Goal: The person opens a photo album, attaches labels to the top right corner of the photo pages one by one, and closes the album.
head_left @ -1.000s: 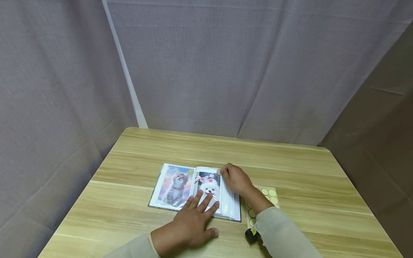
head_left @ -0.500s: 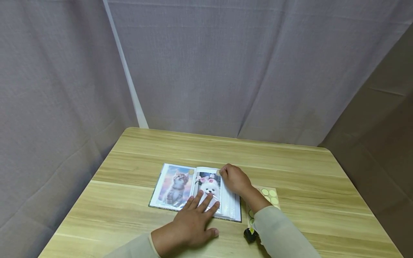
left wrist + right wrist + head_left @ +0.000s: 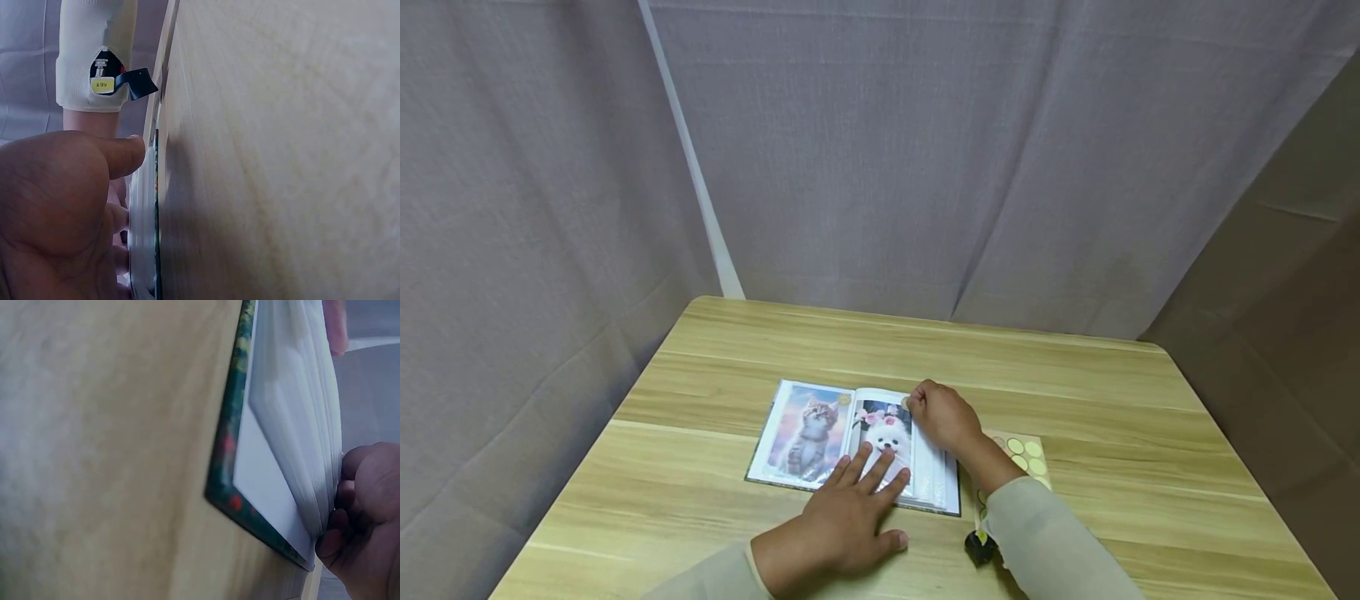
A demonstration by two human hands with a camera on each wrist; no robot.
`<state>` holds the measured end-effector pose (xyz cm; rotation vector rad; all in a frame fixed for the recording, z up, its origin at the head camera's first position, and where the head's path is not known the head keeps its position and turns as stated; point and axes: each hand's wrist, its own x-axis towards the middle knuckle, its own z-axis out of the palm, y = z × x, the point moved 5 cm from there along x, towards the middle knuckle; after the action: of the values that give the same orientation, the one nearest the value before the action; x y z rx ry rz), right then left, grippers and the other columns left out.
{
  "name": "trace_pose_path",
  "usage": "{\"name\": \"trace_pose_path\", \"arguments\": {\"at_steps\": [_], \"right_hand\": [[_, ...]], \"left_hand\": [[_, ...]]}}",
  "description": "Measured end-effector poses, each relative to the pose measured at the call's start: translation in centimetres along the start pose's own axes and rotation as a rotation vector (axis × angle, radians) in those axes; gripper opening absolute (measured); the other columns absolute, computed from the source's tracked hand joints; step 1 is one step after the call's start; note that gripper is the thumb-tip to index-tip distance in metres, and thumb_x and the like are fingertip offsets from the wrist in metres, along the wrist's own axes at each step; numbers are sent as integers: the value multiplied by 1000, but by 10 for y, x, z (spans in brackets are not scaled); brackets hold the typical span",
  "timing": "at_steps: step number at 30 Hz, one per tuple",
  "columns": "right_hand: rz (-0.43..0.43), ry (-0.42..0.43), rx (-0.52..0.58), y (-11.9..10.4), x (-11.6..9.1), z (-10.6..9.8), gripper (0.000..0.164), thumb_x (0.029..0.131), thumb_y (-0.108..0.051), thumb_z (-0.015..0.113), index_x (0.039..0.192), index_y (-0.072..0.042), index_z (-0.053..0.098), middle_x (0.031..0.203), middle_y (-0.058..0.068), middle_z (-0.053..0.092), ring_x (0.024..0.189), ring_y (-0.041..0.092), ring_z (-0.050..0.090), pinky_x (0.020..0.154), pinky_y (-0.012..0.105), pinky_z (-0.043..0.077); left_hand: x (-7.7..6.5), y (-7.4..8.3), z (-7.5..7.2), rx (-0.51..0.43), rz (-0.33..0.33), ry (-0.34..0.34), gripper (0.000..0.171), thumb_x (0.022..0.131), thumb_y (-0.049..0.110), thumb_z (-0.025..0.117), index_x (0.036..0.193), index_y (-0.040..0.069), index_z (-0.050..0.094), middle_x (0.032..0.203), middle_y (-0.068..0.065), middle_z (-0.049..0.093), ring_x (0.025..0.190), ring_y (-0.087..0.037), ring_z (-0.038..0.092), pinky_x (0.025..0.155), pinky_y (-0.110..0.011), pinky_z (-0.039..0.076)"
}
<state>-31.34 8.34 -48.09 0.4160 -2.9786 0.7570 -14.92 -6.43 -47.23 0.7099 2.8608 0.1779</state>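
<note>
An open photo album [image 3: 951, 492] lies on the table, a kitten photo [image 3: 808, 437] on its left page and a white dog photo [image 3: 887, 433] on its right. My left hand [image 3: 850, 517] rests with spread fingers on the lower part of the right page. At that page's upper right corner, my right hand [image 3: 947, 417] presses curled fingers on a small round sticker [image 3: 906, 402], partly covered. In the right wrist view, the curled right fingers [image 3: 331, 540] touch the page stack [image 3: 300, 406] above the green patterned cover [image 3: 228, 444]. Another round sticker [image 3: 844, 400] marks the kitten photo's corner.
A sheet of round stickers [image 3: 1033, 450] lies right of the album, partly under the right forearm. A black strap end [image 3: 980, 548] hangs by the right sleeve [image 3: 1052, 533]. Grey curtains [image 3: 850, 167] stand behind the wooden table [image 3: 737, 350].
My right hand and forearm have shifted very slightly left, the fingers staying at the sticker on the right page. The left hand has kept still.
</note>
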Motion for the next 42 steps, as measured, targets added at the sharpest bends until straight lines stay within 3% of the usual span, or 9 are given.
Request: {"name": "trace_pose_path", "arguments": {"at_steps": [2, 7, 9, 14, 21, 27, 34, 42], "right_hand": [[7, -1, -6, -1, -1, 0, 16, 100, -30, 64, 99, -15, 65, 90, 1, 67, 84, 20, 62, 74, 43, 53], [-5, -8, 0, -3, -1, -2, 38, 100, -30, 66, 134, -14, 55, 92, 3, 67, 82, 21, 64, 68, 43, 53], [-29, -13, 4, -4, -2, -3, 34, 101, -28, 66, 132, -18, 55, 88, 0, 65, 79, 19, 61, 66, 42, 51], [-92, 4, 12, -4, -7, -3, 7, 101, -23, 65, 107, -19, 67, 94, -2, 67, 88, 18, 61, 76, 43, 52], [-127, -3, 0, -2, -17, -3, 25, 100, -22, 65, 121, -10, 70, 102, 2, 66, 108, 26, 61, 89, 45, 51], [-270, -25, -13, -2, -41, -11, 36, 101, -20, 64, 135, -7, 65, 120, 7, 64, 121, 30, 56, 100, 47, 49], [-398, -106, -39, 1, -75, -18, 44, 103, -26, 63, 143, -9, 60, 147, 14, 54, 137, 36, 47, 105, 54, 45], [-449, -156, -89, 4, -107, -21, 52, 101, -42, 63, 146, -16, 59, 155, 10, 48, 142, 33, 44, 109, 56, 41]], "left_hand": [[0, 0, 0, 0, 0, -2, 81, 95, 71, 48, 164, 34, 26, 171, -2, 12, 156, -33, 6, 123, -51, 16], [0, 0, 0, 5, -2, -2, 82, 95, 72, 48, 164, 34, 25, 171, -2, 12, 156, -33, 5, 123, -50, 16], [0, 0, -1, 7, -2, -1, 81, 95, 72, 48, 164, 34, 25, 171, -2, 12, 156, -33, 6, 123, -50, 16], [0, 1, 0, 6, -1, -3, 81, 95, 72, 48, 163, 34, 26, 171, -2, 13, 156, -33, 6, 123, -50, 16], [-1, 1, 0, 4, 5, 8, 80, 96, 70, 49, 163, 33, 27, 170, -2, 14, 156, -33, 7, 123, -50, 17], [-1, 0, 0, 0, 9, 9, 80, 96, 70, 49, 164, 33, 26, 170, -2, 14, 156, -33, 7, 122, -51, 17], [-1, 0, -1, 11, 10, 7, 81, 96, 70, 49, 164, 33, 26, 170, -3, 14, 156, -33, 7, 122, -51, 17], [-1, 1, -1, -3, 5, 2, 80, 96, 70, 49, 164, 33, 26, 170, -3, 14, 156, -34, 7, 122, -51, 17]]}}
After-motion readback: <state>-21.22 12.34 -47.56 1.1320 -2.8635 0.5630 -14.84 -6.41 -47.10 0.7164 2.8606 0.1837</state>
